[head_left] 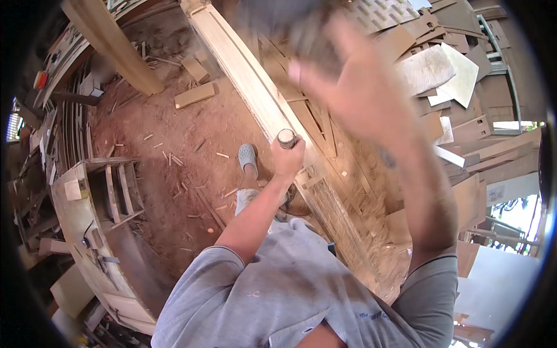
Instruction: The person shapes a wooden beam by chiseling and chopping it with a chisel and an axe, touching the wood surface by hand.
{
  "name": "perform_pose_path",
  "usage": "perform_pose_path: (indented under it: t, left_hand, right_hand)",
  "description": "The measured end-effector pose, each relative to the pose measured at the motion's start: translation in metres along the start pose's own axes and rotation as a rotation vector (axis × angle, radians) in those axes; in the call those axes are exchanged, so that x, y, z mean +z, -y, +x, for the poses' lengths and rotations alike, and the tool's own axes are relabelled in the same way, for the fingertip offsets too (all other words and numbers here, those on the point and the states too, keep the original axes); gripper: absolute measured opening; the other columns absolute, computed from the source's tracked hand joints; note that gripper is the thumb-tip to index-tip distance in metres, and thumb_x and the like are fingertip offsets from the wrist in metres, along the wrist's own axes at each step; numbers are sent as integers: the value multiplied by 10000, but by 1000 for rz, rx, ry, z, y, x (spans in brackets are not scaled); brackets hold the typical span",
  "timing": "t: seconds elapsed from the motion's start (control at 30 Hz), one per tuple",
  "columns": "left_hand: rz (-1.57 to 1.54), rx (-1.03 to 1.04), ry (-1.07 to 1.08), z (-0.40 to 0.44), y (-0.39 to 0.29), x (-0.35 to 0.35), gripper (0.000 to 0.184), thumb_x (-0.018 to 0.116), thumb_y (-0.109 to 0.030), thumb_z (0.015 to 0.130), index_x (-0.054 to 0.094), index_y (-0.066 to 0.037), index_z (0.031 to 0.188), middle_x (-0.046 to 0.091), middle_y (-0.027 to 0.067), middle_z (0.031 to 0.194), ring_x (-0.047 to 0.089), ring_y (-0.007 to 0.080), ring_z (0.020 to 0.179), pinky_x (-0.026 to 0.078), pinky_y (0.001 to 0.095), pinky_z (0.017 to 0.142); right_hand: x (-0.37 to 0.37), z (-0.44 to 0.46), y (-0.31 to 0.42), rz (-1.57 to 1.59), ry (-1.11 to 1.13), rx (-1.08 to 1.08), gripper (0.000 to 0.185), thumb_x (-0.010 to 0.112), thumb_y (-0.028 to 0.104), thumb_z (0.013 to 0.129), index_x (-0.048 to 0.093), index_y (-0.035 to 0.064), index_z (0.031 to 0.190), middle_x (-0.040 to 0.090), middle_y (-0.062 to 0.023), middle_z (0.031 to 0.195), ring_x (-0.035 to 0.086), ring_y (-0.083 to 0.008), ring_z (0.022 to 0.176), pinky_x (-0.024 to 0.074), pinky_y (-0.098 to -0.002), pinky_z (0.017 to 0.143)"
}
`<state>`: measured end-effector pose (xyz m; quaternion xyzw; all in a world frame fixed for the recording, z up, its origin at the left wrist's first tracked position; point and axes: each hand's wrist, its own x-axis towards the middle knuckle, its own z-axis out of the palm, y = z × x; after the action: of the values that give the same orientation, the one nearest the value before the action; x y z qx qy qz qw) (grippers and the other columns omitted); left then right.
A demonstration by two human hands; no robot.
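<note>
My left hand point(288, 158) is closed round an upright chisel handle point(286, 137), whose pale round end with a dark ring shows above the fist. Its blade is hidden under the hand. The hand is over a long grooved wooden beam point(246, 75), which runs slantwise from the top to beside my body. A cut recess point(310, 176) shows in the beam near my wrist. Raised high on the right is my right hand point(360, 87), smeared by motion. Between its thumb and fingers is a dark blurred object point(284, 23) that I cannot make out.
A wooden cabinet frame point(98, 232) stands at the left. An upright post point(116, 46) is at the upper left, near loose wood blocks point(195, 95). Wood scraps cover the earth floor point(180, 139). Boards and offcuts point(429, 69) are piled along the right.
</note>
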<state>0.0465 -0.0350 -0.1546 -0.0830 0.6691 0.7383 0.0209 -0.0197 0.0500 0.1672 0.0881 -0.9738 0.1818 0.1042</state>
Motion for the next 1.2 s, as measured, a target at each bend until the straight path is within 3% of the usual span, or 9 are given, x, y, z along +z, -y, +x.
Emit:
perform_pose_path:
  t: [0.2, 0.27, 0.3, 0.4, 0.67, 0.77, 0.83, 1.0, 1.2]
  left_hand:
    - [-57, 5, -6, -1, 10, 2, 92, 720, -49, 846, 653, 13, 834, 639, 25, 705, 606, 105, 681, 508, 319, 643]
    - [-137, 28, -22, -1, 6, 10, 87, 721, -48, 846, 659, 12, 837, 646, 29, 708, 613, 107, 686, 512, 322, 649]
    - [-189, 59, -66, -3, -1, 14, 85, 721, -48, 845, 661, 12, 838, 651, 33, 710, 617, 108, 688, 515, 324, 651]
    - [-237, 81, -69, -6, -13, 12, 92, 716, -56, 854, 662, 19, 841, 663, 41, 715, 624, 115, 693, 518, 333, 655]
    - [-3, 43, 4, -9, 14, 4, 108, 715, -70, 859, 651, 13, 836, 641, 20, 698, 597, 116, 671, 502, 336, 627]
    - [-83, 13, 25, -15, 15, 1, 106, 728, -75, 866, 657, 3, 852, 649, 6, 717, 603, 113, 686, 502, 333, 630]
    - [-54, 23, -23, -13, 2, 8, 103, 747, -80, 866, 671, -13, 886, 670, -5, 761, 623, 111, 717, 515, 324, 657]
    - [-111, 138, -7, -14, 19, 8, 116, 746, -61, 831, 672, -1, 898, 673, 13, 767, 634, 109, 731, 532, 315, 686]
    - [-131, 89, 1, -18, 27, 9, 64, 701, -37, 826, 655, 4, 843, 626, 33, 698, 601, 102, 691, 516, 318, 652]
  right_hand:
    - [43, -12, -17, 103, -455, -154, 288, 675, 267, 996, 664, -15, 939, 703, -162, 690, 684, -366, 561, 554, -470, 563]
    - [90, -88, -39, -325, 493, 57, 171, 627, 151, 963, 635, 10, 1059, 737, -229, 864, 724, -450, 788, 585, -531, 696]
    - [93, -91, -30, -175, 698, 211, 251, 630, 142, 940, 596, 45, 1168, 739, -240, 967, 722, -455, 950, 581, -551, 809]
    - [69, -70, -27, -132, 666, 160, 240, 657, 165, 945, 587, 53, 1145, 740, -231, 992, 719, -452, 985, 571, -553, 840]
    - [11, -21, 8, 327, -462, 42, 309, 705, 229, 976, 551, -10, 1099, 713, -211, 859, 677, -467, 788, 560, -510, 722]
    - [88, -88, -49, -5, -106, -148, 263, 708, 192, 962, 568, -2, 1070, 702, -228, 802, 694, -475, 774, 568, -514, 689]
    - [93, -114, -33, -58, 618, 254, 340, 719, 219, 893, 599, -8, 1117, 710, -273, 898, 718, -463, 900, 558, -563, 778]
    - [51, -74, -13, -7, 415, 146, 280, 710, 234, 958, 564, 36, 1092, 711, -245, 851, 709, -471, 821, 550, -569, 730]
    - [23, -50, 11, 394, -372, 211, 272, 720, 237, 964, 579, 48, 1099, 745, -196, 870, 742, -383, 797, 543, -548, 656]
